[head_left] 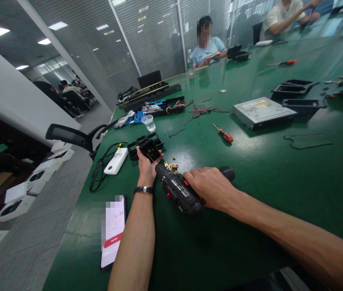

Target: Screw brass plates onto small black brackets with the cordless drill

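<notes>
My left hand [147, 165] is closed around a black plastic frame part [150, 148], tilted up from the table. In my right hand [209, 186] is a black cordless drill [179, 190], gripped by its handle. The drill lies nearly level, and its bit points at the black part, close to my left fingers; whether it touches a screw I cannot tell. Several small brass-coloured metal pieces [171, 166] lie in a heap just beyond the drill's chuck. Behind the held part sit more black plastic frames [158, 139].
Left are a white power bank [116, 161], a black cable [98, 171] and a phone [113, 234]. Farther back stand a clear plastic cup [148, 122], gloves [131, 118], an orange screwdriver [224, 134] and a flat metal-topped box [264, 111]. People sit across the green table [265, 169].
</notes>
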The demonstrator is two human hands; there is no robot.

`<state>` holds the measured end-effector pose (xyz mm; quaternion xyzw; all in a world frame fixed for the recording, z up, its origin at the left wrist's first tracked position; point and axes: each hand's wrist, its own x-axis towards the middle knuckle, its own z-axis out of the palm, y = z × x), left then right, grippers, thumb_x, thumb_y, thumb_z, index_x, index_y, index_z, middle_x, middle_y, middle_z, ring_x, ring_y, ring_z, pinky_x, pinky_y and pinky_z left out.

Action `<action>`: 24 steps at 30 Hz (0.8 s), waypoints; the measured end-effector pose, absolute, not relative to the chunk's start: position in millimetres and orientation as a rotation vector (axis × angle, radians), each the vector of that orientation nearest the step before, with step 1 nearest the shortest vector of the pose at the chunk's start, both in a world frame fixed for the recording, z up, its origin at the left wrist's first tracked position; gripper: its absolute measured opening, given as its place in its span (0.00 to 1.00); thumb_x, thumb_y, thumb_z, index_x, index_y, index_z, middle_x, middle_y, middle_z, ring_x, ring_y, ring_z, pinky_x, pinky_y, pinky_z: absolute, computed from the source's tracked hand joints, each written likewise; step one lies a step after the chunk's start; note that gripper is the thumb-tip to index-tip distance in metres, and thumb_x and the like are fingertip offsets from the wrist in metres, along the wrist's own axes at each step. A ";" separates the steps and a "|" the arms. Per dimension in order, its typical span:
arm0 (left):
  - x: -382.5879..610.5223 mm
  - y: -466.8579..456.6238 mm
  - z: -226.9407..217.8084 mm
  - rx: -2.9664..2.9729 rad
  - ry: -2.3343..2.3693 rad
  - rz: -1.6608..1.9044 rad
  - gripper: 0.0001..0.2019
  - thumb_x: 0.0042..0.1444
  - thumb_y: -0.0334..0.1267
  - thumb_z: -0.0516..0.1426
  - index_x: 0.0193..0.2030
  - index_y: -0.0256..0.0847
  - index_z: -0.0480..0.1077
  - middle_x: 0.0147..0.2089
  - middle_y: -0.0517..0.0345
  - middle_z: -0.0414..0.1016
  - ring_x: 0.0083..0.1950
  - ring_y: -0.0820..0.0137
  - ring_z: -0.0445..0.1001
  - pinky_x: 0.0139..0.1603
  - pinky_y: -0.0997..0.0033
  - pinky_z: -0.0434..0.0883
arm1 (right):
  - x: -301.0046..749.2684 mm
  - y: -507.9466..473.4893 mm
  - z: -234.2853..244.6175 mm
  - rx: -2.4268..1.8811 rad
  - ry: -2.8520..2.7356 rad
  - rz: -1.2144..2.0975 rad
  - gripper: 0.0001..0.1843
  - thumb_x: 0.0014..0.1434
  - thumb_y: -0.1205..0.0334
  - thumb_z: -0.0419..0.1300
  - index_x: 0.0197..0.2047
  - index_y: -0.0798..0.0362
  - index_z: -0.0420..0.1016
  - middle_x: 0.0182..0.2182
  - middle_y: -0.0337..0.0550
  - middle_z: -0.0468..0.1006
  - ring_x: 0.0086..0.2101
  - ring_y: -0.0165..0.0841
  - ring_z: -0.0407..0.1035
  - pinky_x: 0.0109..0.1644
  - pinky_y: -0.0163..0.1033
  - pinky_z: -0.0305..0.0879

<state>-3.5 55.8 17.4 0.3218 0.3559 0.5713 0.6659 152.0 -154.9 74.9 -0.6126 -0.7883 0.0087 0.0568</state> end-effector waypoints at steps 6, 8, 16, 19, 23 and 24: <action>-4.5 55.9 17.2 0.747 0.796 1.288 0.30 0.66 0.65 0.50 0.47 0.36 0.75 0.36 0.50 0.79 0.35 0.64 0.81 0.46 0.54 0.79 | 153.1 -154.8 77.2 -1.856 -2.392 0.030 0.16 0.55 0.66 0.62 0.48 0.55 0.71 0.39 0.50 0.81 0.36 0.46 0.77 0.37 0.45 0.65; -4.3 56.1 17.4 0.751 0.796 1.287 0.31 0.65 0.65 0.51 0.47 0.36 0.75 0.35 0.50 0.79 0.34 0.64 0.80 0.45 0.54 0.79 | 153.3 -154.9 77.4 -1.854 -2.394 0.033 0.16 0.56 0.66 0.62 0.48 0.55 0.71 0.40 0.51 0.81 0.37 0.45 0.77 0.38 0.44 0.65; -4.4 54.8 19.2 0.748 0.794 1.282 0.30 0.66 0.64 0.50 0.49 0.37 0.74 0.35 0.51 0.79 0.34 0.64 0.80 0.44 0.56 0.79 | 152.3 -154.5 76.2 -1.854 -2.385 0.030 0.17 0.55 0.66 0.63 0.49 0.55 0.71 0.40 0.52 0.81 0.37 0.46 0.77 0.38 0.44 0.65; -4.8 54.7 19.0 0.752 0.788 1.282 0.30 0.66 0.65 0.51 0.51 0.37 0.74 0.35 0.51 0.79 0.34 0.65 0.80 0.45 0.56 0.79 | 153.3 -154.6 76.7 -1.850 -2.370 0.042 0.16 0.56 0.65 0.63 0.48 0.55 0.72 0.39 0.51 0.82 0.37 0.45 0.77 0.38 0.43 0.64; -4.4 55.1 19.0 0.736 0.779 1.276 0.31 0.65 0.65 0.50 0.51 0.36 0.75 0.34 0.51 0.79 0.33 0.65 0.80 0.45 0.56 0.79 | 153.6 -155.2 77.2 -1.847 -2.353 0.046 0.17 0.54 0.64 0.63 0.48 0.55 0.72 0.39 0.50 0.82 0.36 0.46 0.77 0.36 0.44 0.64; -4.2 55.0 19.3 0.732 0.780 1.277 0.31 0.66 0.65 0.50 0.50 0.36 0.75 0.34 0.51 0.79 0.33 0.65 0.80 0.45 0.56 0.79 | 153.4 -155.3 77.1 -1.848 -2.354 0.043 0.17 0.54 0.64 0.63 0.48 0.55 0.72 0.39 0.50 0.82 0.36 0.46 0.77 0.36 0.44 0.64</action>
